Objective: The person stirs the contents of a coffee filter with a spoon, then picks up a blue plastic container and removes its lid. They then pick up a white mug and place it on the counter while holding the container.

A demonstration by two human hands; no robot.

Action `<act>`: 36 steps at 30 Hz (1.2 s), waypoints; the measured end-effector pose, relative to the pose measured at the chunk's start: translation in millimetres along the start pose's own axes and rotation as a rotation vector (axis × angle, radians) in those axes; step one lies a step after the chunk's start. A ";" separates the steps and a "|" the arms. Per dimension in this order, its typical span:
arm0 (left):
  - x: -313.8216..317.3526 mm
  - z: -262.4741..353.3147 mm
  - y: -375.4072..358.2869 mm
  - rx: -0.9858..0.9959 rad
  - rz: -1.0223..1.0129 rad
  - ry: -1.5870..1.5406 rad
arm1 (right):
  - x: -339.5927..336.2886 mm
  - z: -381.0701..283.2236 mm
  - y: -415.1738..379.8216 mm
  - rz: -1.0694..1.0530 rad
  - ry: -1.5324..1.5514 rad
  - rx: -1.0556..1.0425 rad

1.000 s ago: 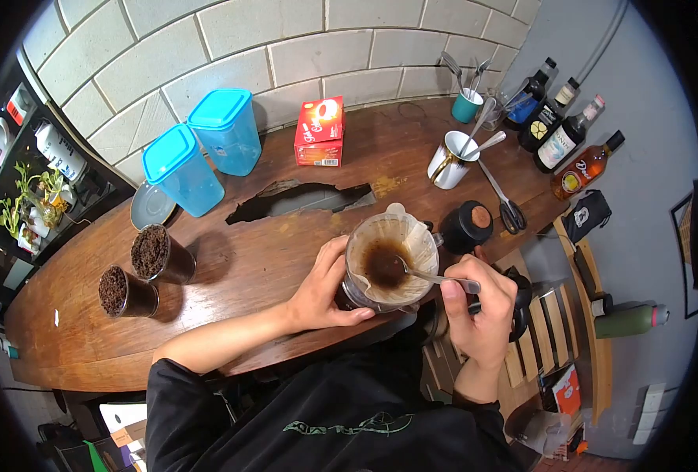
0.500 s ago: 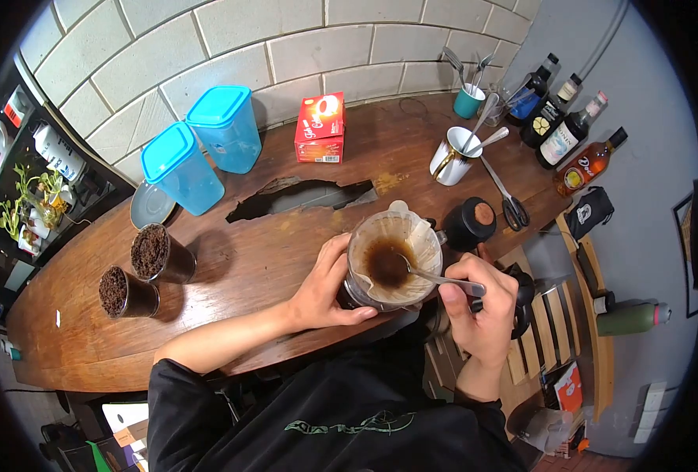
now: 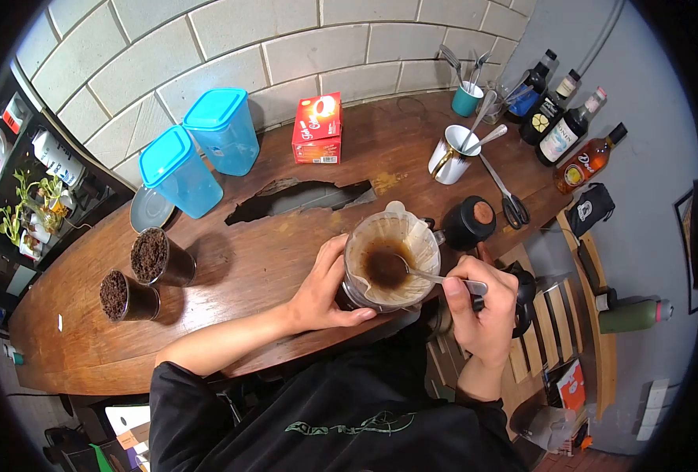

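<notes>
The grounds in the dripper [image 3: 390, 263] are being stirred — the dripper is being steadied on the desk [image 3: 270, 259] by the left hand [image 3: 323, 287], while the spoon [image 3: 435, 277] is being pinched by the right hand [image 3: 481, 307]. Next, gentle circling is probably being called for — without tearing the paper.

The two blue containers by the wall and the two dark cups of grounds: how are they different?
The blue containers are tall, translucent and closed with blue lids; the dark cups are low, opaque and open, filled to the brim with dark grounds. The containers stand near the block wall, the cups nearer the front edge. Each pair stands upright, side by side, on the wooden counter.
</notes>
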State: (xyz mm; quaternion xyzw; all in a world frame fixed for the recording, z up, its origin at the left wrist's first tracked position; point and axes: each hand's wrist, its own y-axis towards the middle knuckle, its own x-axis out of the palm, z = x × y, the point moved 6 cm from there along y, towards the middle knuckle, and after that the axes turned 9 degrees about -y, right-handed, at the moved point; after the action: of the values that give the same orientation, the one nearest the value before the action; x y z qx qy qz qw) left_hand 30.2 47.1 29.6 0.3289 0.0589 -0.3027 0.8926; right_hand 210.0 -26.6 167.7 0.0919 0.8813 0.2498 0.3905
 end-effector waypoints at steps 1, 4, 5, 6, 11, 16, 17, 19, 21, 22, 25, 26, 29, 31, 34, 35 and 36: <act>0.1 -1.6 -0.5 -0.015 0.005 -0.014 | 0.0 -0.1 -0.1 -0.005 0.006 0.001; -0.2 -0.9 0.2 -0.012 0.004 -0.015 | 0.4 0.4 -0.1 -0.011 0.014 0.001; 0.0 -0.7 0.1 -0.012 0.003 -0.014 | 0.7 0.5 -0.1 -0.016 0.014 -0.003; 0.2 -1.1 -0.1 -0.023 0.005 -0.029 | 0.7 0.7 -0.3 -0.016 0.014 -0.003; -0.6 -0.6 0.5 -0.028 0.004 -0.030 | 1.2 1.8 -1.1 -0.011 0.039 0.012; -1.0 1.3 0.8 -0.001 0.002 -0.001 | 1.5 4.5 -2.5 -0.014 0.055 0.013; -1.0 1.5 0.6 0.000 0.002 -0.001 | 1.5 4.2 -2.8 -0.015 0.061 0.006; -1.1 1.6 0.7 -0.003 0.001 -0.004 | 1.7 4.4 -3.3 -0.015 0.064 0.013; -1.2 2.0 1.3 0.004 -0.004 0.009 | 1.5 4.4 -4.3 -0.015 0.067 0.024; -1.3 2.4 1.4 0.011 -0.007 0.023 | 1.5 3.5 -4.2 -0.014 0.058 0.017; -0.8 1.6 1.0 0.001 -0.005 0.015 | 1.2 0.8 -4.4 -0.018 0.044 0.016; -0.8 1.9 0.6 0.002 -0.007 0.014 | 1.0 0.3 -4.6 -0.025 0.040 0.019; -0.9 2.5 0.8 0.007 -0.015 0.026 | 0.4 -0.5 -5.3 -0.042 0.042 0.018; -0.9 2.5 0.6 0.005 -0.007 0.029 | 0.3 0.1 -6.3 -0.036 0.039 0.024; -0.9 2.7 1.1 -0.001 -0.015 0.027 | -0.8 -0.3 -6.8 -0.019 0.041 0.017; -1.4 2.6 1.1 -0.001 -0.015 0.026 | -1.6 -1.1 -6.7 -0.005 0.046 0.003; -1.4 2.6 0.8 0.001 -0.020 0.043 | -1.9 -1.4 -7.2 -0.006 0.046 0.004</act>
State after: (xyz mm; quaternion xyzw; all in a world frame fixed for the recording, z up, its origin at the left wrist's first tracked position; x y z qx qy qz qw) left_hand 29.2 46.7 32.4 0.3352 0.0811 -0.3044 0.8879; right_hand 210.5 -34.1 166.0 0.0841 0.8908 0.2490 0.3706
